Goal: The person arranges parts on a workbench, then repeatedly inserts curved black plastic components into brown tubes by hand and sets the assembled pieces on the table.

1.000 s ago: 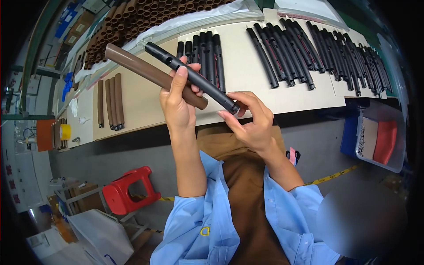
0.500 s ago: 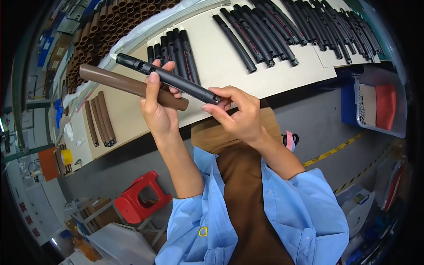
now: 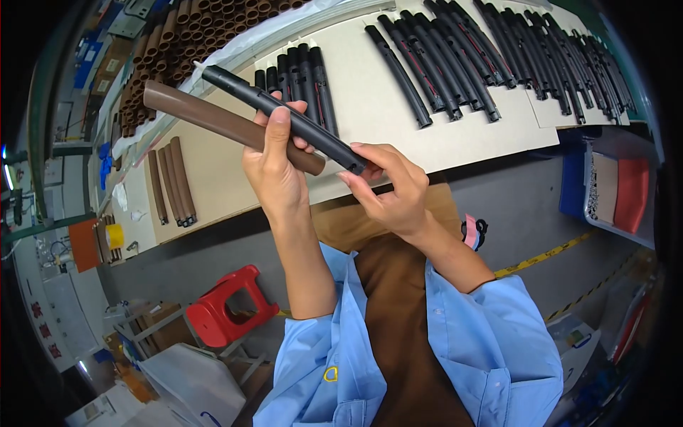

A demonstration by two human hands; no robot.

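Note:
My left hand [image 3: 277, 153] is closed around two long pieces, a brown tube [image 3: 206, 119] and a black tube [image 3: 242, 90]. The thumb lies over the black tube, which slants from upper left to lower right with a pale tip at its far end. Below it the brown tube runs nearly parallel, its near end poking out past the palm. Fingers and thumb of my right hand [image 3: 395, 186] pinch the black tube's near end. Both pieces are held above the table's front edge.
Black tubes [image 3: 398, 75] lie in rows on the pale table [image 3: 356, 99], some with red wires. Open brown tubes [image 3: 203, 43] are stacked at the back left. Several brown tubes [image 3: 171, 181] lie at left. A red stool [image 3: 213, 313] and a blue bin [image 3: 575, 171] stand below.
The black tube has rolled about its length, so the cut-outs that faced up earlier no longer show. Both hands still hold it, and the whole view has shifted slightly.

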